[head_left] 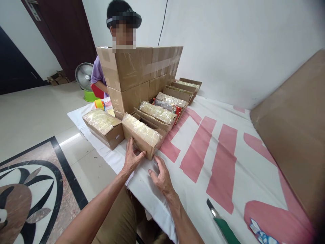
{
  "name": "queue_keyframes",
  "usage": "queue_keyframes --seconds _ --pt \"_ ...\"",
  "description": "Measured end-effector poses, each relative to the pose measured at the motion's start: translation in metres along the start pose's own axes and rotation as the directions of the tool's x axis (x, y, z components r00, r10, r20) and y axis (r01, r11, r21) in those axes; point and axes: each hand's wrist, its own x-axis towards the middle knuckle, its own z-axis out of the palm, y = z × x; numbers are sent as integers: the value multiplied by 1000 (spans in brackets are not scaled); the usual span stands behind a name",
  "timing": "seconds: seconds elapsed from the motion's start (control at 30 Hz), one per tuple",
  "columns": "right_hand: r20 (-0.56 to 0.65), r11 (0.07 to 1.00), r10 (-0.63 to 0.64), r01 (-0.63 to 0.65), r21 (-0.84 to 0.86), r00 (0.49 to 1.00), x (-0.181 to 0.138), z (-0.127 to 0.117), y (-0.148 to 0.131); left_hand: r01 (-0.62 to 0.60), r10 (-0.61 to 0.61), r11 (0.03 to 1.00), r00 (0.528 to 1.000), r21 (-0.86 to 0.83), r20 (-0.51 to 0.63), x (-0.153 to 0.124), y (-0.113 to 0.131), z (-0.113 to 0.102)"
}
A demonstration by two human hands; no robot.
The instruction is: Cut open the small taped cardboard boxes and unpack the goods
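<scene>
My left hand lies with its fingers stretched flat against the near side of a small open cardboard box filled with clear plastic-wrapped packs. My right hand rests on the white and pink cloth just beside that box's near corner, fingers spread and holding nothing. A second filled box sits to the left of it at the table's edge.
A row of more filled boxes runs back along a wall of tall taped cartons. A person in a purple shirt sits behind them. A green-handled knife lies near me. A big cardboard sheet leans at right. A fan stands on the floor.
</scene>
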Motion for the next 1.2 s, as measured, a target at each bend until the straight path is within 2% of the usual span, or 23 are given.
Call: queue_keyframes --seconds 0.23,0.33,0.4,0.47,0.53,0.63,0.7,0.77,0.87,0.93,1.07,1.2 --pt "-4 1000 -6 6 1 1000 4 -4 -7 19 -19 1000 1000 9 2 -15 10 -9" --pt "-4 1000 -5 5 18 1000 8 -9 -8 -84 86 992 996 92 -23 -25 21 -24" --pt "-8 1000 -8 8 27 1000 8 -14 -10 -205 223 963 971 173 -91 -28 33 -45" --pt "-17 1000 -5 6 26 1000 7 -20 -17 -286 340 920 922 267 -185 -22 47 -76" --pt "-2 1000 7 -7 28 1000 5 -24 -31 -286 391 894 874 346 -287 -6 58 -114" --pt "116 999 -1 -5 52 993 6 -16 -62 -194 362 902 825 385 -433 37 64 -170" --pt "205 997 -12 -4 79 979 15 0 -84 -112 275 935 827 336 -491 70 60 -199" --pt "273 994 7 -36 104 962 32 24 -101 -16 123 978 845 206 -520 103 53 -215" --pt "351 986 61 -111 124 934 72 67 -114 105 -106 994 858 -30 -502 142 39 -222" --pt "361 982 91 -145 124 928 99 96 -117 147 -180 983 870 -108 -459 156 33 -221" --pt "336 975 126 -178 132 934 129 145 -121 188 -231 971 893 -146 -387 155 31 -236" --pt "345 974 34 -108 197 938 112 176 -135 211 -250 967 879 -140 -405 121 36 -278"
